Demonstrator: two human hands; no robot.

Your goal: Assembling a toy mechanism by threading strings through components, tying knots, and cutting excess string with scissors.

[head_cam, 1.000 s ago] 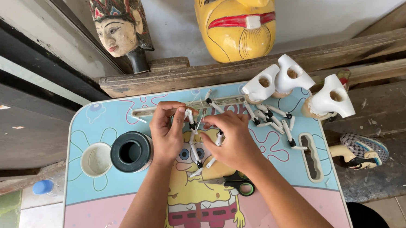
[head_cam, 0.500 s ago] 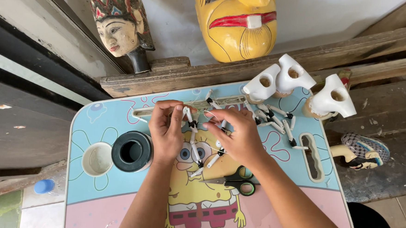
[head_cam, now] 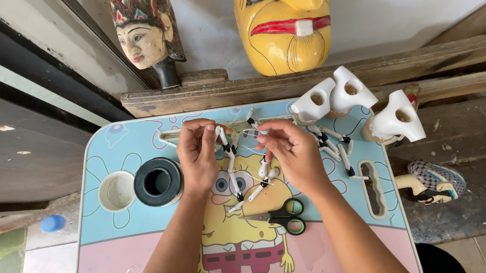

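My left hand [head_cam: 198, 153] and my right hand [head_cam: 292, 150] are raised over a small cartoon-printed table [head_cam: 121, 141]. Both pinch a thin pale thread [head_cam: 247, 132] strung with white and black tooth-shaped pieces [head_cam: 232, 161]. The pieces hang down between my hands, the lowest near the table's middle. Black-handled scissors [head_cam: 283, 215] lie just below my right wrist. A black spool [head_cam: 157, 181] of cord stands left of my left hand.
Three white carved pieces [head_cam: 345, 95] and loose white and black pieces [head_cam: 331, 144] sit at the table's far right. A yellow mask [head_cam: 284, 28] and a carved painted head [head_cam: 143, 34] rest on a wooden ledge behind. A small figure [head_cam: 429, 182] lies right of the table.
Both hands have lifted and drawn slightly apart, pulling the thread taut. The strung pieces hang lower and straighter, and the scissors show fully.
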